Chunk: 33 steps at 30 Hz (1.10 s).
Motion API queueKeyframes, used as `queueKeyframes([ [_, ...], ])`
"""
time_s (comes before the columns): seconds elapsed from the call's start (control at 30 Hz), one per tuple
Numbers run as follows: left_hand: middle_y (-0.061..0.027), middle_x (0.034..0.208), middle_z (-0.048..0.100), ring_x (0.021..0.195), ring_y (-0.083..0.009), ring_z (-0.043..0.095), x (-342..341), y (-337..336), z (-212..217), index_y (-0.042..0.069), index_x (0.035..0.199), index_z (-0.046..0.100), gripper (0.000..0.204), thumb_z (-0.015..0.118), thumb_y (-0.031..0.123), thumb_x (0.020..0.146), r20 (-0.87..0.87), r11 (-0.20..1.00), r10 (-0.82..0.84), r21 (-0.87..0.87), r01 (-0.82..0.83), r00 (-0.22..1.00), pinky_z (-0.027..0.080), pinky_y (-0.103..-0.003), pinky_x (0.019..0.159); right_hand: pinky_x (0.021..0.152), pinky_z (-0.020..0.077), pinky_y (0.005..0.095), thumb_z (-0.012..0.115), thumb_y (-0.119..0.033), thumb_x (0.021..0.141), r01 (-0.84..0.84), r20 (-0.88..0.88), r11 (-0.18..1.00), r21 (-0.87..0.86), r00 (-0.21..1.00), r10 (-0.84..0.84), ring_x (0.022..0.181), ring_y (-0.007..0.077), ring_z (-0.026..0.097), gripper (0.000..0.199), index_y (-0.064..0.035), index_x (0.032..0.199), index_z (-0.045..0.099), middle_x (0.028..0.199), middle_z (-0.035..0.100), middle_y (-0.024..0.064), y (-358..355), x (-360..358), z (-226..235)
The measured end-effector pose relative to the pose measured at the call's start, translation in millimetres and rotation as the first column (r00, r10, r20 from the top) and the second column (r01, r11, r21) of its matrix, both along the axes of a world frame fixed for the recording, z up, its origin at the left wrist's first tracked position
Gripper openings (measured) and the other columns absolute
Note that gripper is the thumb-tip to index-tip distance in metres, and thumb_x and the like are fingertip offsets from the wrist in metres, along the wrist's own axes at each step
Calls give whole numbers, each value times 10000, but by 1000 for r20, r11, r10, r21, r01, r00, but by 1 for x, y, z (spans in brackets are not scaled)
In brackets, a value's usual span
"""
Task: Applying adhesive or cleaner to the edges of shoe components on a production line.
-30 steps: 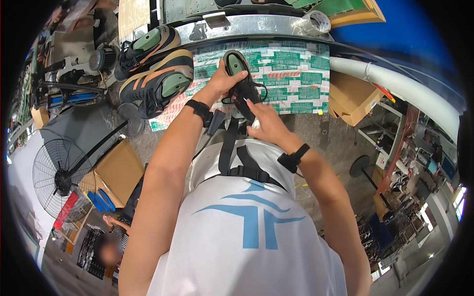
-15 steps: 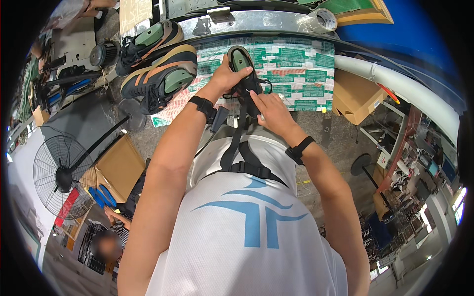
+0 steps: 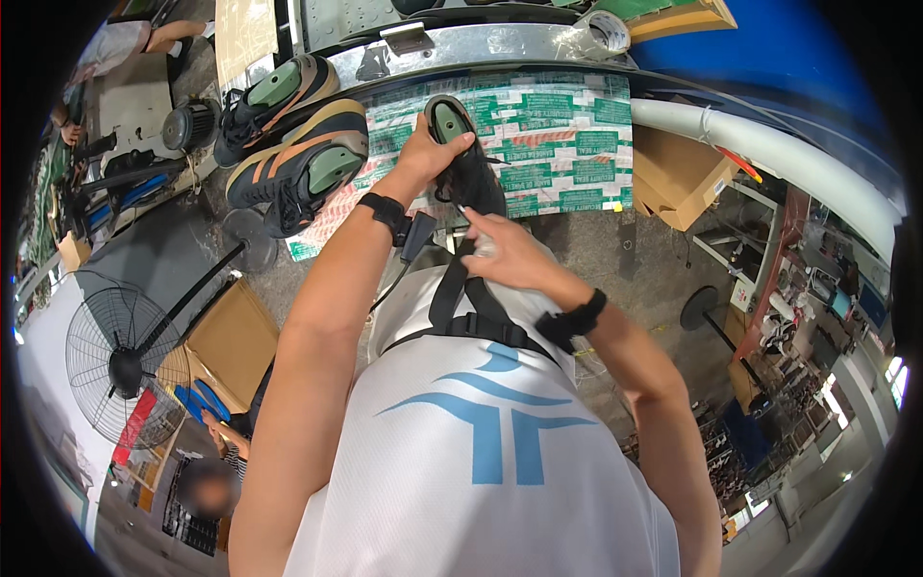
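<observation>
A black lace-up shoe (image 3: 477,185) with a green insole showing in its opening lies over the near edge of the taped work surface, toe toward me. My left hand (image 3: 427,156) is closed round its heel end, thumb at the collar. Just off the toe, my right hand (image 3: 508,252) has its fingers curled together. A small pale tip shows at those fingers, but I cannot make out what it is. To the left stand more black shoes, one striped orange and olive (image 3: 306,171) and another (image 3: 279,101) behind it, both with green insoles.
Green-and-white printed tape covers the work surface (image 3: 567,144). Behind it runs a metal rail (image 3: 510,40) with a tape roll (image 3: 606,34). A cardboard box (image 3: 678,178) and white pipe (image 3: 769,139) are right. A fan (image 3: 125,370) and another person (image 3: 216,452) are left.
My right hand has drawn back toward me from the shoe's laces to near its toe. The left hand still holds the shoe. The whole view has shifted slightly.
</observation>
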State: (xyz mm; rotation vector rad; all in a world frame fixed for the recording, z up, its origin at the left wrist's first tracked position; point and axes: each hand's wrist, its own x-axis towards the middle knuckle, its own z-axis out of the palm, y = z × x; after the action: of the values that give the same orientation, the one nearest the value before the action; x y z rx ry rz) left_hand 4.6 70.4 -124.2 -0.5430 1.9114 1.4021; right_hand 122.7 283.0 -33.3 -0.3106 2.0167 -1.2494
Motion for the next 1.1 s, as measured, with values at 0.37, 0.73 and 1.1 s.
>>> queueKeyframes([
  [0.37,-194,1317,710,1173,-283,721,5,7,5,-8,1503,470,883,941,336,841,-50,991,126,-31,-128,991,596,-381,977,1011,468,499,778,-205,794,-34,-516,963,269,839,174,1134,415,595,870,21,1577,470,1233,624,213,31,-21,-32],
  [0.73,-131,1137,768,921,-172,748,2,-4,3,-78,1621,381,1082,979,317,809,-54,985,134,112,-127,990,590,-299,753,953,507,479,781,-194,804,-134,-369,883,450,872,320,1036,394,644,780,134,1467,533,1089,659,221,25,-6,34],
  [1.1,-182,1425,657,1285,-263,650,57,-36,10,-20,1655,342,1059,905,416,872,207,828,442,281,-486,873,544,-398,1047,865,522,587,763,-271,763,29,-235,855,518,966,109,978,476,672,812,-75,1517,534,1017,670,269,-13,-23,-43],
])
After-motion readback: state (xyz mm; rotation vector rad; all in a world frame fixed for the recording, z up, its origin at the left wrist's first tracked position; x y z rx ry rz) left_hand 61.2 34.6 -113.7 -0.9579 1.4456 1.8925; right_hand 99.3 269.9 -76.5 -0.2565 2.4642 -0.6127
